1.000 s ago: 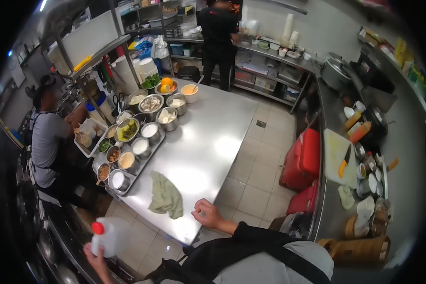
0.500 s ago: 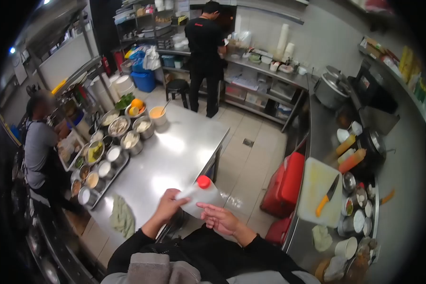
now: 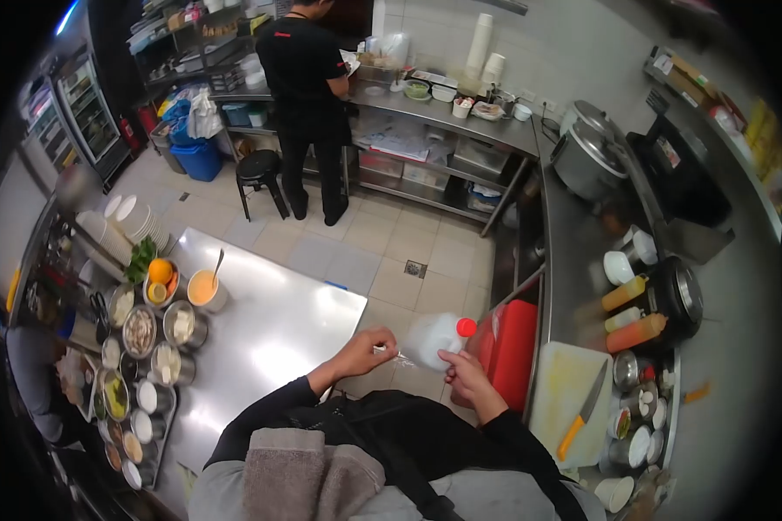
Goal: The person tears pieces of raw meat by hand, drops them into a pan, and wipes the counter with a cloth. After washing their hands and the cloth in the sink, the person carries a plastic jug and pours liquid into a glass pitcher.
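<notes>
My right hand (image 3: 467,379) grips a whitish translucent plastic jug (image 3: 434,339) with a red cap (image 3: 467,327). The jug is tilted, its cap toward the right, above the gap between the steel table and the right-hand counter. Just left of the jug, my left hand (image 3: 369,352) is closed in a pinch. A shiny scrap of clear plastic (image 3: 403,357) shows at its fingertips; whether it is joined to the jug I cannot tell.
The steel table (image 3: 269,304) bears metal bowls of ingredients and an orange sauce tub (image 3: 206,290). A red cooler (image 3: 514,354) stands under the right counter, where a knife (image 3: 582,412) lies on a cutting board (image 3: 552,382). A co-worker (image 3: 300,95) stands at the back beside a stool (image 3: 259,169).
The jug has moved right, from between both hands into my right hand. My left hand has come off it and now pinches beside it. The view has turned right.
</notes>
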A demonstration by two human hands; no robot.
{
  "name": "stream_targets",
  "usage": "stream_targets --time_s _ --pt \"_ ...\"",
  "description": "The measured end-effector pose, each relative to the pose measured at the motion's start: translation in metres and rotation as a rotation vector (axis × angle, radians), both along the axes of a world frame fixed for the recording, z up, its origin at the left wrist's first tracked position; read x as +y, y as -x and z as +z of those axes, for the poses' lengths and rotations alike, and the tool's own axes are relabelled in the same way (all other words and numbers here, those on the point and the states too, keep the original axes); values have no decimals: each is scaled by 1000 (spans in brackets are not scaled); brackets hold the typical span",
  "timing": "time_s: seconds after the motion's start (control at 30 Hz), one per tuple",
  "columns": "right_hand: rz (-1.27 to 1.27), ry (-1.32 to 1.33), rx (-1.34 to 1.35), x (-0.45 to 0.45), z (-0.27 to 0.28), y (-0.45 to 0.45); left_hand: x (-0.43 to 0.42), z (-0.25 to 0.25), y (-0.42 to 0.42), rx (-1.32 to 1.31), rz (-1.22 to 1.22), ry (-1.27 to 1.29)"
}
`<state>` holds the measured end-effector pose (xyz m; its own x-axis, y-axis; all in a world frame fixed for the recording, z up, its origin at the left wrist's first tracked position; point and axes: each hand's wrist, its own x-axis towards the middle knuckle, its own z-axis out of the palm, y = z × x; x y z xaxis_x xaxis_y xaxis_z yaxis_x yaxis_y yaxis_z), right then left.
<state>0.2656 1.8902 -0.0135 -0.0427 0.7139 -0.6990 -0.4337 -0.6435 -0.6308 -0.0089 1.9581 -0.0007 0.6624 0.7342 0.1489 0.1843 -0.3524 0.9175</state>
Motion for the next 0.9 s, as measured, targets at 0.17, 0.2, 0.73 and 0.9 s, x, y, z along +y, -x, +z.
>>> stream_targets --time_s 0.17,0.2,0.73,0.9 --pt "358 -264 -590 96 -30 -31 93 -4 -16 -2 354 115" --pt "484 -329 -687 122 -43 -38 112 -13 -20 -5 381 120" --pt "1623 -1225 -620 533 -29 82 312 -8 6 668 739 -205" --pt "1797 -1015 -519 607 -13 170 369 -26 69 792 932 -185"
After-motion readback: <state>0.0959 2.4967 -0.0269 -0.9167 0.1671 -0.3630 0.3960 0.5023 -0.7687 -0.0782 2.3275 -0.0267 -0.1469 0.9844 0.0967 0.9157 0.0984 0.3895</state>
